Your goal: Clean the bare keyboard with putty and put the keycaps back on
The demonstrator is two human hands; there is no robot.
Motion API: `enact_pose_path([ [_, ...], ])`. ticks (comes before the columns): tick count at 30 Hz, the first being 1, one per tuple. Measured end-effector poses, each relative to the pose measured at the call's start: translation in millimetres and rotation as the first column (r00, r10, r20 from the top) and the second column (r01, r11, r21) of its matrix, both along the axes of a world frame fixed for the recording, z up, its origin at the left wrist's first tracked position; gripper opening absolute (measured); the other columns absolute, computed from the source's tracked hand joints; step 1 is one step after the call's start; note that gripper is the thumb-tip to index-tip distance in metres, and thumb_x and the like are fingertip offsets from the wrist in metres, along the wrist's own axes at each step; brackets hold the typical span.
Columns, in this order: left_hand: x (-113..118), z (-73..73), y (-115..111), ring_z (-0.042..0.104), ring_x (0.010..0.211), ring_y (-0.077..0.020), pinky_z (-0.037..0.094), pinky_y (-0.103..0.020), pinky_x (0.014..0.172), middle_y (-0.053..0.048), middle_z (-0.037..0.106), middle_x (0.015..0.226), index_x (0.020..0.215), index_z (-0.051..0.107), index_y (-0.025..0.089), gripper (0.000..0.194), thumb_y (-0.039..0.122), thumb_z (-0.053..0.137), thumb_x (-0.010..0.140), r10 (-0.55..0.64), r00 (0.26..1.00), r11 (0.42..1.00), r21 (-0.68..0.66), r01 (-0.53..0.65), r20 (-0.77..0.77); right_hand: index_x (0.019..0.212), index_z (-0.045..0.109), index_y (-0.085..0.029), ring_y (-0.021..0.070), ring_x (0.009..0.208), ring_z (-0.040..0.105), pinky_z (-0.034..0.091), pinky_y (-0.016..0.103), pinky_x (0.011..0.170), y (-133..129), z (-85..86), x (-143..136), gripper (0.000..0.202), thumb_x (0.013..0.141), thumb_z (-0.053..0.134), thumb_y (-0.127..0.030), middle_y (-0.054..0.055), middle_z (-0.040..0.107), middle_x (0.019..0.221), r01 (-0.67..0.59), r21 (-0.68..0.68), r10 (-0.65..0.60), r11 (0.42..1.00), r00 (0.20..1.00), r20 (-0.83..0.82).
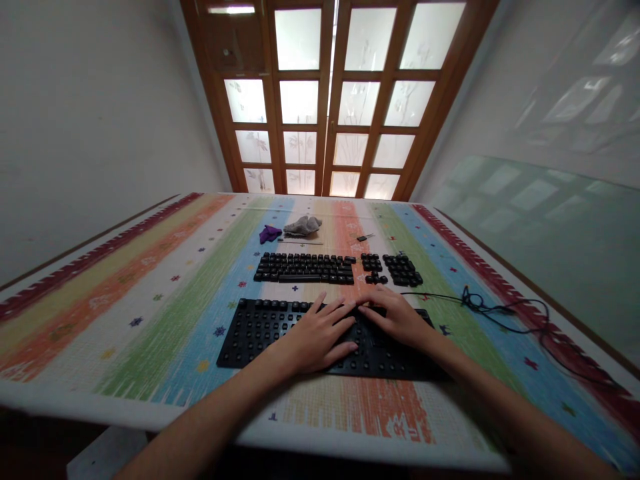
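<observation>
- Your left forearm (215, 417), bare, enters at the lower left and slants up toward the middle of the view.
- Your left wrist (289, 357) looks nearly straight.
- Your left hand (323, 337) lies palm down, its grip slack: four fingers fanned forward and right, thumb stretched out rightward.
- Your right forearm (505, 400), also bare, slants in from the lower right.
- Your right hand (397, 317) points leftward, index finger and thumb extended close together; whether that grip pinches anything is unclear.
- Your two hands nearly meet at the fingertips.
</observation>
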State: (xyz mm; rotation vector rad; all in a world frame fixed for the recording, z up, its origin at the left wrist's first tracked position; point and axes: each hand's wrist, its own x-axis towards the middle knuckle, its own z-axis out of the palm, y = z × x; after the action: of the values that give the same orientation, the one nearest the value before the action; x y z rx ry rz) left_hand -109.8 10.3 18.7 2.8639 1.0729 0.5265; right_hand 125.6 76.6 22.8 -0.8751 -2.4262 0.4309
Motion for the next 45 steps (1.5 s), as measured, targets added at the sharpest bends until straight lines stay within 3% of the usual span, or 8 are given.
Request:
enact_pose_path([
  [8, 2.5, 4.8, -0.6, 0.032, 0.149, -0.0284, 0.019, -0.053, 0.124, -0.012, 0.042, 0.157, 0.141, 0.049, 0.015, 0.050, 0.048, 0.040, 0.104, -0.019, 1.000, 1.000, -0.022, 0.018, -0.011, 0.116, 0.057, -0.019, 0.0231, 0.092, 0.066, 0.056, 0.039, 0.080, -5.9, -0.6, -0.8, 0.021, 0.095, 0.057, -0.020, 0.010, 0.069, 0.101, 0.014, 0.094, -0.010, 0.995, 0.999, -0.043],
  [16, 6.2, 1.0, -0.7, 0.037, 0.146, -0.0275, 0.020, -0.049, 0.124, -0.012, 0.051, 0.150, 0.137, 0.052, 0.016, 0.049, 0.050, 0.040, 0.104, -0.002, 1.000, 1.000, -0.006, 0.002, 0.004, 0.102, 0.057, -0.020, 0.0242, 0.087, 0.063, 0.054, 0.038, 0.076, -6.7, 3.2, -1.9, 0.008, 0.095, 0.054, -0.017, 0.008, 0.067, 0.091, -0.042, 0.220, 0.033, 0.975, 0.998, 0.045],
  [28, 6.6, -1.5, 0.5, 0.038, 0.146, -0.0285, 0.020, -0.049, 0.123, -0.012, 0.049, 0.152, 0.132, 0.057, 0.015, 0.049, 0.052, 0.041, 0.103, 0.006, 1.000, 0.999, 0.042, -0.005, -0.025, 0.094, 0.056, -0.022, 0.0197, 0.081, 0.062, 0.053, 0.033, 0.072, 2.8, -4.2, 3.1, 0.003, 0.097, 0.055, -0.021, 0.005, 0.062, 0.087, -0.013, 0.039, 0.015, 0.999, 0.999, -0.047],
  [36, 5.9, -3.9, 0.1, 0.035, 0.147, -0.0273, 0.018, -0.048, 0.124, -0.010, 0.048, 0.153, 0.133, 0.057, 0.016, 0.050, 0.052, 0.041, 0.103, 0.007, 1.000, 0.999, 0.052, -0.005, -0.027, 0.088, 0.053, -0.022, 0.0213, 0.079, 0.059, 0.049, 0.034, 0.068, -0.4, 2.6, 0.4, 0.012, 0.099, 0.049, -0.020, 0.006, 0.062, 0.082, -0.046, 0.103, 0.047, 0.994, 0.999, -0.005],
  [45, 6.9, -0.1, -1.8, 0.035, 0.147, -0.0286, 0.021, -0.050, 0.123, -0.011, 0.044, 0.156, 0.133, 0.057, 0.015, 0.050, 0.052, 0.038, 0.104, 0.015, 0.999, 0.999, 0.048, -0.013, -0.046, 0.090, 0.056, -0.022, 0.0221, 0.079, 0.058, 0.051, 0.034, 0.068, -3.1, -4.3, 2.2, 0.013, 0.100, 0.048, -0.024, 0.007, 0.063, 0.083, -0.022, 0.147, 0.023, 0.989, 1.000, 0.000],
])
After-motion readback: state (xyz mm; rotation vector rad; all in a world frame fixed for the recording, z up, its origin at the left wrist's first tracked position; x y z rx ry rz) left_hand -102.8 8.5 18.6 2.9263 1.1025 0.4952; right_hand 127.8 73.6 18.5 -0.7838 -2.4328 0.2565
